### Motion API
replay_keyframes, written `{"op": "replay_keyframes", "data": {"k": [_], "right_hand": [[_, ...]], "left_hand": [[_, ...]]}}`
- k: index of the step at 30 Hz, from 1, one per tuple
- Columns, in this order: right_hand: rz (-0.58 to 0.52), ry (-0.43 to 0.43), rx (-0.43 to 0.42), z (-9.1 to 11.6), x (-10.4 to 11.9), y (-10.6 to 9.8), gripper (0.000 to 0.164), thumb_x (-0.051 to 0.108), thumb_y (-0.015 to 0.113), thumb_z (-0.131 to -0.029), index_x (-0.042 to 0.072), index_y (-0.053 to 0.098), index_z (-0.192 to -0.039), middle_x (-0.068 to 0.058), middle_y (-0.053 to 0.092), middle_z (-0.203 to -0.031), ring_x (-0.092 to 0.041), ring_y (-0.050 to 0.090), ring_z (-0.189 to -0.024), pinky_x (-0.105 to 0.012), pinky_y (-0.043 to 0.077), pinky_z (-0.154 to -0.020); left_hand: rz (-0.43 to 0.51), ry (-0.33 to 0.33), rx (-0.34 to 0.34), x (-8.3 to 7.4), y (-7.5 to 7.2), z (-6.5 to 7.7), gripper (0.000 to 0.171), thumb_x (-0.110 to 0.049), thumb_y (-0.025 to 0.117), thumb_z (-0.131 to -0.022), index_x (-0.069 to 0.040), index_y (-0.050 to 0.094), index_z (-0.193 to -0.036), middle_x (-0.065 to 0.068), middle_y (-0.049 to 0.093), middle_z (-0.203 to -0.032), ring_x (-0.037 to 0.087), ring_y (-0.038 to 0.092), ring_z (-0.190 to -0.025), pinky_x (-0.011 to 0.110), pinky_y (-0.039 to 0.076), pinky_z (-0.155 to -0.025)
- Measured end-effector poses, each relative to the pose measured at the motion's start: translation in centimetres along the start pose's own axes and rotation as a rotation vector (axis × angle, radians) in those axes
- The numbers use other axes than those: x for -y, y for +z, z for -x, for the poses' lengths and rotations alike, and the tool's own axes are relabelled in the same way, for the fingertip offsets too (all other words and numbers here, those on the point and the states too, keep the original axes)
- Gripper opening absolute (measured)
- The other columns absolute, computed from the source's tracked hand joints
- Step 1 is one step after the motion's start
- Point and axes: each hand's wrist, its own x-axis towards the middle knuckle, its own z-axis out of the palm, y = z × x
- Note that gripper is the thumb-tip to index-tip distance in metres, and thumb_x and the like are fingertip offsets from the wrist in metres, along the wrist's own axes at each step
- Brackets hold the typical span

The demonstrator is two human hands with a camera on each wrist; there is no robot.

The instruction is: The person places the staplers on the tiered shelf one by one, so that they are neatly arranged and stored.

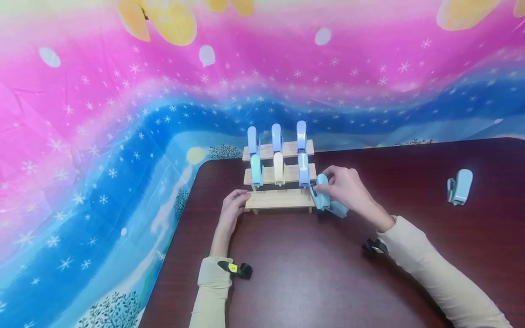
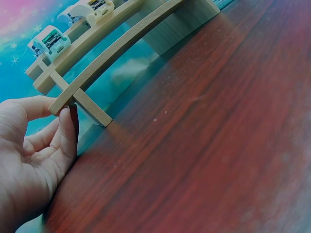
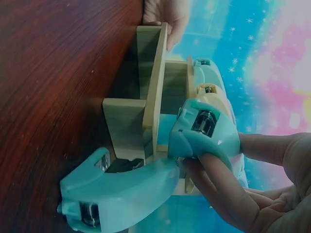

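A three-step wooden display rack (image 1: pixel 279 199) stands on the table. At the left end of its lowest plank, my left hand (image 1: pixel 235 210) pinches the wood between finger and thumb, as the left wrist view shows. My right hand (image 1: pixel 348 187) grips a light blue stapler (image 3: pixel 206 131) just off the rack's right end. Below it, another light blue stapler (image 3: pixel 126 194) lies on the table. Three periwinkle staplers stand on the top step, among them the right one (image 1: pixel 301 135). The middle step bears a mint stapler (image 1: pixel 256 168), a cream stapler (image 1: pixel 279 167) and a periwinkle stapler (image 1: pixel 303 168).
A further pale blue stapler (image 1: pixel 462 187) lies at the far right of the dark red-brown table (image 1: pixel 303 269). Behind and to the left hangs a pink and blue snowflake-patterned cloth (image 1: pixel 123 114), close to the table's edge.
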Motion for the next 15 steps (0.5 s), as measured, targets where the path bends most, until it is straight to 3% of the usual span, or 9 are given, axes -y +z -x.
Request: {"op": "replay_keyframes", "data": {"k": [10,15], "right_hand": [[0.123,-0.079,-0.111,-0.2,-0.5,1.7,0.043,0.025,0.083,-0.09,-0.007,0.067,-0.114,-0.008,0.064,-0.068,-0.017,0.059,-0.056,-0.032,0.048,-0.053],[0.125,-0.119,-0.12,-0.3,-0.7,1.9,0.041,0.02,0.081,-0.092,-0.008,0.067,-0.118,-0.008,0.065,-0.067,-0.016,0.059,-0.051,-0.032,0.05,-0.052]], "left_hand": [[0.015,-0.017,0.006,-0.3,0.0,0.1,0.026,-0.009,0.067,-0.098,0.005,0.062,-0.118,0.005,0.066,-0.096,0.014,0.064,-0.075,0.025,0.054,-0.066],[0.014,-0.015,0.011,-0.2,0.0,0.0,0.027,-0.009,0.066,-0.099,0.007,0.061,-0.121,0.004,0.065,-0.097,0.013,0.063,-0.075,0.026,0.054,-0.066]]}}
